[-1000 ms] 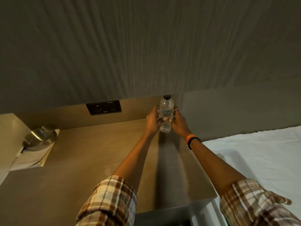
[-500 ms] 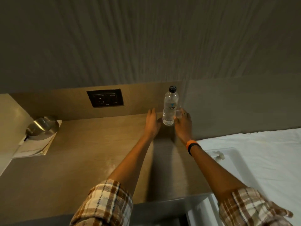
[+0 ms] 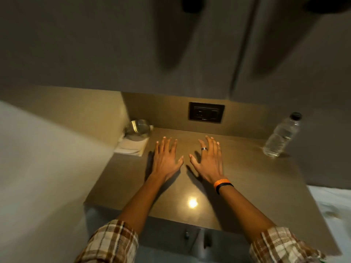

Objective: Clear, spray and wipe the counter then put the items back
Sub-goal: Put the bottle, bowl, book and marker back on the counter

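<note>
The brown counter [image 3: 247, 186] fills the middle of the head view. My left hand [image 3: 164, 158] and my right hand [image 3: 208, 160] hover flat, palms down, fingers spread, side by side over its centre; neither holds anything. A clear water bottle [image 3: 282, 135] with a black cap stands at the back right corner, well away from my right hand. At the back left corner a shiny metal bowl [image 3: 138, 129] sits on a folded white paper [image 3: 133, 148], a short way left of my left hand.
A black wall socket [image 3: 206, 112] is set in the backsplash behind my hands. A pale wall [image 3: 47, 168] bounds the counter on the left. White bedding [image 3: 334, 204] lies to the right. A drawer front [image 3: 171, 236] sits below the front edge.
Both hands let go of the bottle, which now stands at the back right. They moved left to the counter's centre and spread flat. The view swung left.
</note>
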